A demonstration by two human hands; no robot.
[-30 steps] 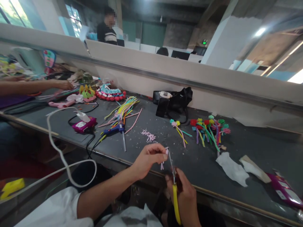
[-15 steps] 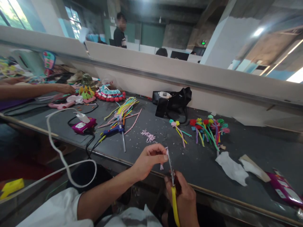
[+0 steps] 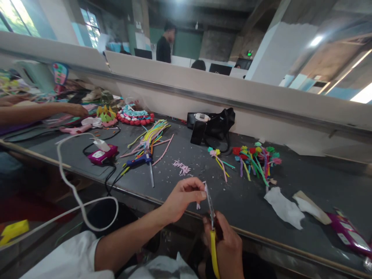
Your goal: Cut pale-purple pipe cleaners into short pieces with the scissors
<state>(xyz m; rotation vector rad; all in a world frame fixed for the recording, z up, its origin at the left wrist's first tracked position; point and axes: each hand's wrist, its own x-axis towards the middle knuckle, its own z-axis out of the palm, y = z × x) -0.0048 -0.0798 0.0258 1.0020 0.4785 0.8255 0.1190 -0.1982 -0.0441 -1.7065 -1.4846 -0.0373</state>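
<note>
One pink fuzzy wire piece (image 3: 198,204) is pinched by the left hand (image 3: 183,197); just beside it, one pair of yellow-handled metal scissors (image 3: 214,248) is clasped by the right hand (image 3: 230,248).

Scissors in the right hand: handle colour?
Yellow, on the scissors in the right hand; head view shows it best.

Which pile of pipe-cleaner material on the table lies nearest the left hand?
The small pile of short pink pipe-cleaner pieces, just beyond the left hand; the long multicoloured strands and the flower bunch lie farther.
</note>
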